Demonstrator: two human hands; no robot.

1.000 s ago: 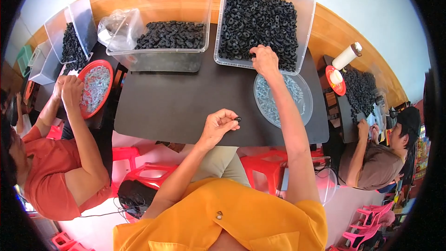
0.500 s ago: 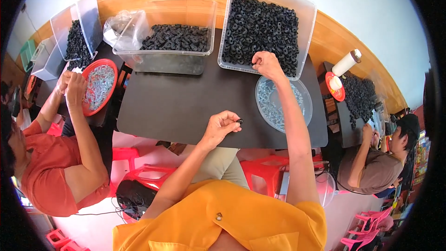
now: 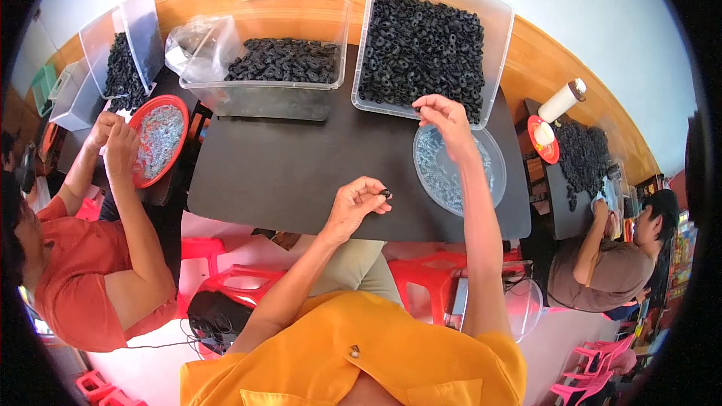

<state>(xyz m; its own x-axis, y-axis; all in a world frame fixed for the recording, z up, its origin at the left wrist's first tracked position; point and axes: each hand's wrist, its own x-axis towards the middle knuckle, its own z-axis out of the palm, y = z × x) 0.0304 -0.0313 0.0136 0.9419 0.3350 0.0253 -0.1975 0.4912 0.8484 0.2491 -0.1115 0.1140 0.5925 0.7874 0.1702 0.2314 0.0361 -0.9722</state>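
My left hand (image 3: 356, 209) pinches a small black plastic part (image 3: 386, 194) between thumb and fingertips, above the near part of the dark table (image 3: 293, 158). My right hand (image 3: 445, 122) is at the near edge of a large clear bin (image 3: 502, 68) heaped with loose black plastic parts (image 3: 421, 45). Its thumb and fingers are pinched together, with a small dark piece (image 3: 417, 110) showing at their tips. Just below that hand lies a round clear tray (image 3: 492, 194) scattered with small, shiny, clear-looking pieces, partly covered by my right forearm.
Left of the large bin stands another clear bin (image 3: 263, 94) of assembled-looking black parts, with a plastic bag (image 3: 203, 49) at its side. A person in red (image 3: 90, 278) works at left by a red tray (image 3: 180, 158). Another person (image 3: 602, 263) works at right beside a black pile (image 3: 583, 158).
My right hand has drawn back slightly from the heap toward the bin's near edge, turning a little, with a dark piece at its fingertips. My left hand has hardly moved.
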